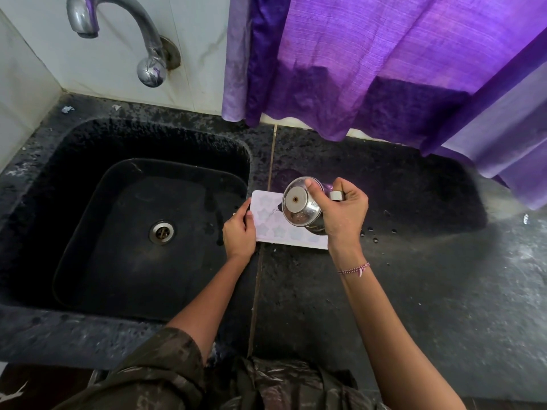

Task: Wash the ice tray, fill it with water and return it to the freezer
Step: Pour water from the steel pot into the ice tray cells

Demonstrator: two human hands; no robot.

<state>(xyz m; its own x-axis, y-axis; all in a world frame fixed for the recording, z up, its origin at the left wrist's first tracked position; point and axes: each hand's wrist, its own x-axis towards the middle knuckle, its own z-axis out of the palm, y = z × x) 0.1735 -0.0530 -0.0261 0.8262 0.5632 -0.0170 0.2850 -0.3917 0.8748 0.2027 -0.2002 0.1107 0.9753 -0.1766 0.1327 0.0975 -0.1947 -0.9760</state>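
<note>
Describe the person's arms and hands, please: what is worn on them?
Both forearms are bare. The left hand has what looks like a thin ring on one finger. The wrist of the right hand wears a pink and white thread bracelet. A dark olive patterned sleeve covers the left upper arm.

The white ice tray [278, 232] lies flat on the black counter [414, 291], with the sink [88, 137] at its nine o'clock. The left hand [239, 232] grips its left edge. The right hand [344, 211] holds a steel pot [299, 207] tipped over it, water trickling out.
</note>
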